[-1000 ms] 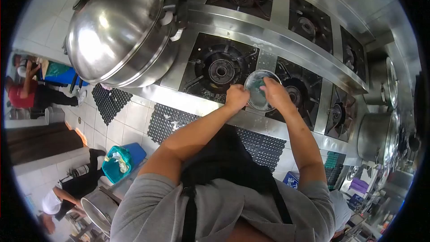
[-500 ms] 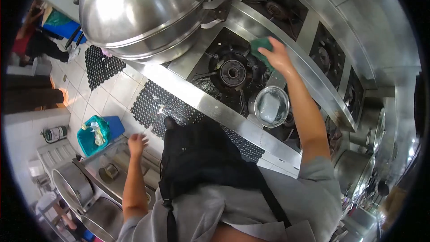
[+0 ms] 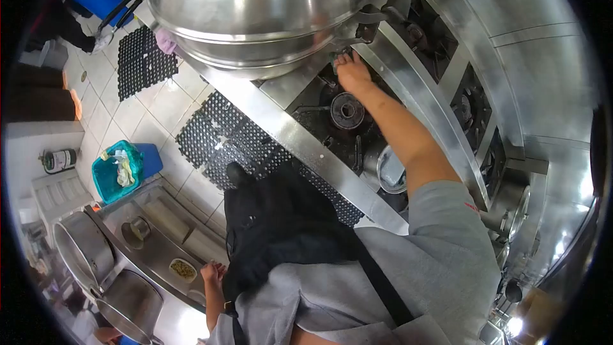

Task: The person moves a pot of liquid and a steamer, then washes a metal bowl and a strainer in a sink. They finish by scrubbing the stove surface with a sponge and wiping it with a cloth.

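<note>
My right hand (image 3: 353,73) presses a green scouring pad (image 3: 334,62) against the back of the stovetop, behind a black burner (image 3: 347,110). Most of the pad is hidden under my fingers. Nearer to me, a steel pot (image 3: 370,165) stands on the stove with a pale block in water inside; my forearm covers part of it. My left hand (image 3: 214,272) hangs low beside my apron, near the steel counter, its fingers loosely bent and nothing visible in them.
A large domed steel steamer (image 3: 255,6) stands at the stove's far end. More burners (image 3: 465,110) line the raised back shelf. Black rubber mats (image 3: 220,137) lie on the tiled floor. A teal-lined bin (image 3: 115,176), big pots (image 3: 83,243) and a small dish (image 3: 183,270) are at left.
My right hand has moved with the scouring pad leftward along the stove, toward the steamer. My left hand has dropped down and back toward my body. The whole view has shifted.
</note>
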Demonstrator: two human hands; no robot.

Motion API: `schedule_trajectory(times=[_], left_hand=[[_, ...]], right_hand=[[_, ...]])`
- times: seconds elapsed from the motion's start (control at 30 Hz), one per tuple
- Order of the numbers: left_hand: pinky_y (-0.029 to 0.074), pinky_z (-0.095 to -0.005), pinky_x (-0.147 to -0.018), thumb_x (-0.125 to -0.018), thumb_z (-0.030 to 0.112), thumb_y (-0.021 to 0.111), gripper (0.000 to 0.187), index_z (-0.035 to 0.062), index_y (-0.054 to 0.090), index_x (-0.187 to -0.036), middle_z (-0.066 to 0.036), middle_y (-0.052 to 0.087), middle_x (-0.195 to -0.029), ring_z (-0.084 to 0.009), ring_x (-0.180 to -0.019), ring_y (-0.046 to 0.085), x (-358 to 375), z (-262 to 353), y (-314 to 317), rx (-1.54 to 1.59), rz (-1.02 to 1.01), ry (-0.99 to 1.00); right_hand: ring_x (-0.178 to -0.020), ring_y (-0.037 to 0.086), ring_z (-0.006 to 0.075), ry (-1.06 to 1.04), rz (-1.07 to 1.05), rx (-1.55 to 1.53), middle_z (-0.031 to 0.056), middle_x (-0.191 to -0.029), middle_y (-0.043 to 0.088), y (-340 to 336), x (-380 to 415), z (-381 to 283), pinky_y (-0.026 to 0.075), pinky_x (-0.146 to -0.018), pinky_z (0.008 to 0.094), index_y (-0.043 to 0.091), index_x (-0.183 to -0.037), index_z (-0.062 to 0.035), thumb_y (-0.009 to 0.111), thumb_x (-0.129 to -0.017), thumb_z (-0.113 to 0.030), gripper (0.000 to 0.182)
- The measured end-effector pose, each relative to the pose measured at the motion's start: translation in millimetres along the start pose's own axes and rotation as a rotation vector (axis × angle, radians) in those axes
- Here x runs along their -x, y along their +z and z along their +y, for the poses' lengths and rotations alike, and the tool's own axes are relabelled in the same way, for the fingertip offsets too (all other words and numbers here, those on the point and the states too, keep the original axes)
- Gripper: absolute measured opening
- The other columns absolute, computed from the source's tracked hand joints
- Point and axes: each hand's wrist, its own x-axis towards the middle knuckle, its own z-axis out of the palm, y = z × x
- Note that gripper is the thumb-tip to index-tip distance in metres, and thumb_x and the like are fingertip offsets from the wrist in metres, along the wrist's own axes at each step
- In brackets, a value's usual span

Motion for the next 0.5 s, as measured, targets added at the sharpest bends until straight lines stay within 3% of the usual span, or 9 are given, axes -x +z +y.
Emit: schedule_trajectory(times=[0.13,0.17,0.23,0.37,0.5], left_hand=[[0.057,-0.0365,-0.057,-0.096,0.024,0.052,0.030,-0.0039,0.054,-0.106,-0.018,0.066,-0.098,-0.0298,-0.078,0.069,4,10,10,0.078,-0.039,-0.009],[0.057,-0.0365,-0.058,-0.096,0.024,0.052,0.030,-0.0038,0.053,-0.107,-0.018,0.066,-0.100,-0.0300,-0.080,0.069,4,12,13,0.091,-0.044,-0.013],[0.057,-0.0365,-0.060,-0.096,0.024,0.052,0.030,-0.0037,0.053,-0.108,-0.019,0.066,-0.101,-0.0302,-0.082,0.069,3,24,15,0.100,-0.048,-0.015],[0.057,-0.0389,-0.067,-0.097,0.024,0.052,0.027,0.0004,0.055,-0.110,-0.016,0.067,-0.103,-0.0295,-0.086,0.069,-4,72,26,-0.015,-0.050,0.112],[0.056,-0.0390,-0.068,-0.097,0.026,0.053,0.027,0.0020,0.055,-0.111,-0.014,0.067,-0.104,-0.0275,-0.086,0.069,-6,93,20,-0.166,-0.091,0.115]], right_hand=[[-0.133,0.045,0.0287,-0.095,0.120,0.072,0.0103,-0.137,0.055,5,20,-5,0.024,-0.116,0.0528,0.057,-0.130,-0.0044,0.043,-0.091,-0.013,0.041],[-0.132,0.044,0.0313,-0.037,0.129,0.105,0.0146,-0.134,0.056,4,13,7,0.025,-0.115,0.0521,0.059,-0.124,-0.0012,0.041,-0.093,-0.014,0.038],[-0.132,0.045,0.0312,-0.063,0.142,0.094,0.0149,-0.132,0.058,-6,8,12,0.025,-0.115,0.0529,0.060,-0.120,-0.0019,0.045,-0.091,-0.014,0.035],[-0.130,0.047,0.0309,-0.121,0.260,0.005,0.0157,-0.128,0.060,10,20,2,0.027,-0.113,0.0548,0.063,-0.115,-0.0015,0.051,-0.088,-0.013,0.032],[-0.133,0.044,0.0288,0.088,-0.024,0.086,0.0124,-0.134,0.056,-12,6,-2,0.030,-0.110,0.0566,0.062,-0.119,-0.0019,0.047,-0.090,-0.018,0.036]])
